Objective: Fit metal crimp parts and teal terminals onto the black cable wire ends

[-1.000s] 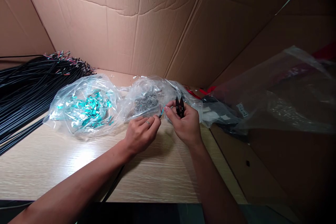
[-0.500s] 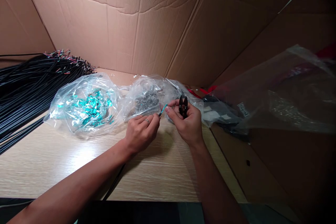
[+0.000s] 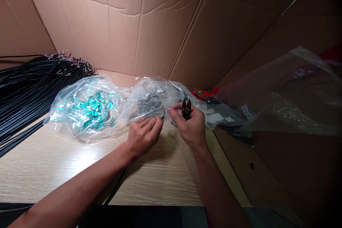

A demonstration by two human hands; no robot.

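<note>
My left hand [image 3: 143,136] is closed in a pinch on the end of a black cable [image 3: 163,113], whose thin red and teal wires stick out past the fingertips. The cable runs back under my left forearm. My right hand [image 3: 189,125] is closed around small black cutters [image 3: 186,108], their tips pointing up. Its thumb and forefinger meet the teal wire tip just right of my left fingers. Both hands hover over the wooden table [image 3: 66,164], right in front of a clear bag of small metal parts [image 3: 149,102].
A clear bag of teal pieces [image 3: 89,108] lies to the left. A thick bundle of black cables [image 3: 29,91] covers the far left. More plastic bags [image 3: 283,99] pile at the right. Cardboard walls [image 3: 139,25] close off the back and sides.
The teal wire was pulled out longer half a second ago and is now shorter between my fingertips. The cutters shifted slightly right and stay upright. My hands stay in the same place.
</note>
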